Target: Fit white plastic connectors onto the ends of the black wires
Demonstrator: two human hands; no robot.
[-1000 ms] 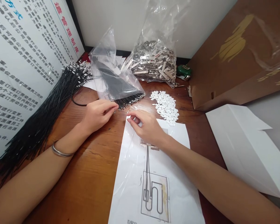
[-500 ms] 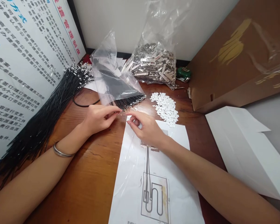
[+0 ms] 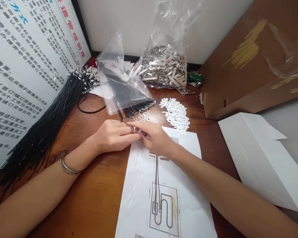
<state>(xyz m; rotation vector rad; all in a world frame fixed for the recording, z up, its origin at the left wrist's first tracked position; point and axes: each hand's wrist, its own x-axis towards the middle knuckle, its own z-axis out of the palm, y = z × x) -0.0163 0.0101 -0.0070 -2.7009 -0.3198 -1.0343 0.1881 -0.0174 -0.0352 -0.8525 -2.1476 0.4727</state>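
A thin black wire (image 3: 121,115) runs out of the clear plastic bag (image 3: 109,96) to my left hand (image 3: 115,136), whose fingers are closed on it. My right hand (image 3: 155,137) meets the left over the top of the printed sheet (image 3: 139,185). Its thumb and fingers pinch the wire's end, mostly hidden between the fingertips. Just beyond the hands, a bundle of black wires (image 3: 139,109) with metal tips sticks out of the bag. Right of it lies a heap of small white plastic housings (image 3: 175,115).
Behind stands a clear bag of flat metal pieces (image 3: 164,71), with a green object (image 3: 195,78) beside it. A long bundle of white-tipped black wires (image 3: 47,119) leans at the left against a printed board (image 3: 27,66). A brown box (image 3: 248,62) and folded white card (image 3: 260,162) stand at the right.
My left hand has moved right and toward me, bringing a wire from the bundle. My right hand has closed at its end, and the hands now touch.
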